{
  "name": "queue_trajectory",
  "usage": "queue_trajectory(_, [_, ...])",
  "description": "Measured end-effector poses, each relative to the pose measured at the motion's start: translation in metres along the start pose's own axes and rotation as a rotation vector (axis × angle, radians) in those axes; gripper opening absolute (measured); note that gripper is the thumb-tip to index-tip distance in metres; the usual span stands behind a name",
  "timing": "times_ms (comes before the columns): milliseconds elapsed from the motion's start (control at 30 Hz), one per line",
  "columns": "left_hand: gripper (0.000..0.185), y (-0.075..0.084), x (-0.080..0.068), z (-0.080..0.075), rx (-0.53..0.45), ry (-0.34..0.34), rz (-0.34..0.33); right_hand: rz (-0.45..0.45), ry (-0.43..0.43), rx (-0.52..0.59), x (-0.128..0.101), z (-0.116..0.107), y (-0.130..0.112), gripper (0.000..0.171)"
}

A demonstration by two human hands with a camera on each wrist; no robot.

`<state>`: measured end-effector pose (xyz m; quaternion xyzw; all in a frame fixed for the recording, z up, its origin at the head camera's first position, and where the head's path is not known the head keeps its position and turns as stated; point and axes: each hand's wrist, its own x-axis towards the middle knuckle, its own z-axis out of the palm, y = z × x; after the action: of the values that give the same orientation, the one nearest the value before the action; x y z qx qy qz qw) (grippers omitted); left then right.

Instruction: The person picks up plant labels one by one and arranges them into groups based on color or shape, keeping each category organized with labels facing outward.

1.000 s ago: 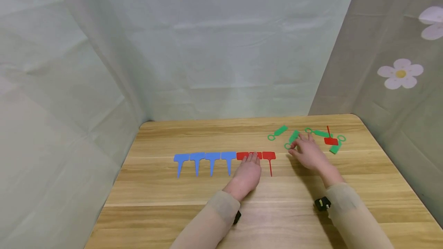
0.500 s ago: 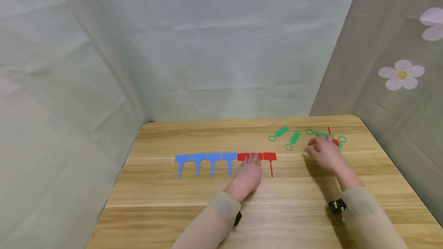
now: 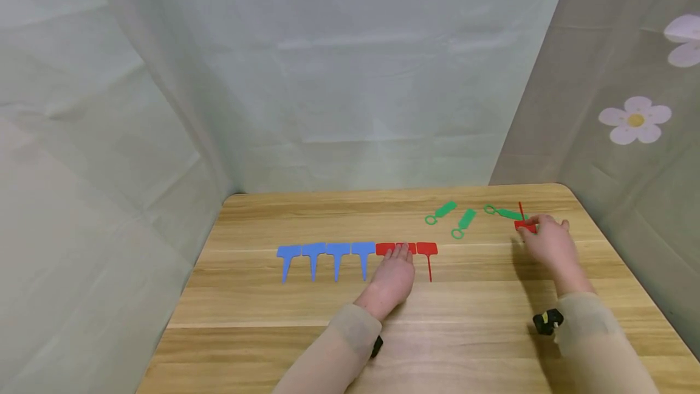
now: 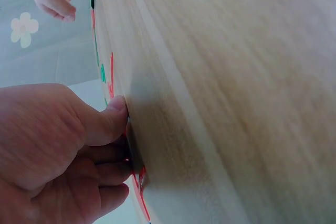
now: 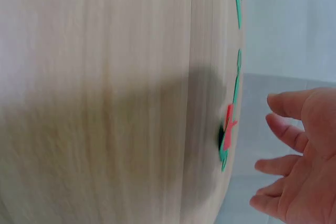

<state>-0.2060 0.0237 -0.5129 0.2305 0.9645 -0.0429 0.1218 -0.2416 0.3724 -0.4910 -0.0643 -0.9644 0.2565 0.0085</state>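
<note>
Wooden table, far right corner: right hand, fingers spread and gripping nothing, reaches the loose red tag; best pinched by its head while left hand lies flat on the red row.

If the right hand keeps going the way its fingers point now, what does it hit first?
Most likely the loose red tag: the right hand has its fingertips right at it, open and not gripping. A green tag lies just beyond. Whether the fingers already touch is unclear.
</note>
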Motion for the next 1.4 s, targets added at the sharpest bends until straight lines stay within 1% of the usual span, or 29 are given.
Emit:
queue_trajectory(167, [0.055, 0.001, 0.000, 0.001, 0.010, 0.003, 0.003, 0.063, -0.002, -0.058, 0.002, -0.005, 0.011, 0.052])
queue_trajectory(333, [0.058, 0.001, 0.000, 0.000, 0.022, 0.000, 0.001, 0.131, -0.033, -0.105, 0.005, -0.006, 0.015, 0.061])
queue_trajectory(600, [0.052, 0.001, -0.001, -0.001, 0.021, -0.004, 0.000, 0.206, -0.021, -0.177, 0.010, 0.000, 0.007, 0.075])
queue_trajectory(733, [0.052, 0.001, -0.002, -0.002, 0.018, -0.008, 0.000, 0.258, -0.043, -0.233, 0.017, 0.006, 0.001, 0.083])
queue_trajectory(833, [0.052, 0.001, -0.002, -0.002, 0.018, -0.010, 0.002, 0.271, -0.048, -0.260, 0.021, 0.010, -0.001, 0.086])
queue_trajectory(1033, [0.052, 0.001, -0.002, -0.001, 0.022, 0.001, 0.007, 0.274, -0.019, -0.255, 0.025, 0.018, -0.007, 0.081])
queue_trajectory(1400, [0.052, 0.001, -0.002, -0.002, 0.018, -0.001, 0.006, 0.337, -0.040, -0.233, 0.031, 0.019, -0.006, 0.082])
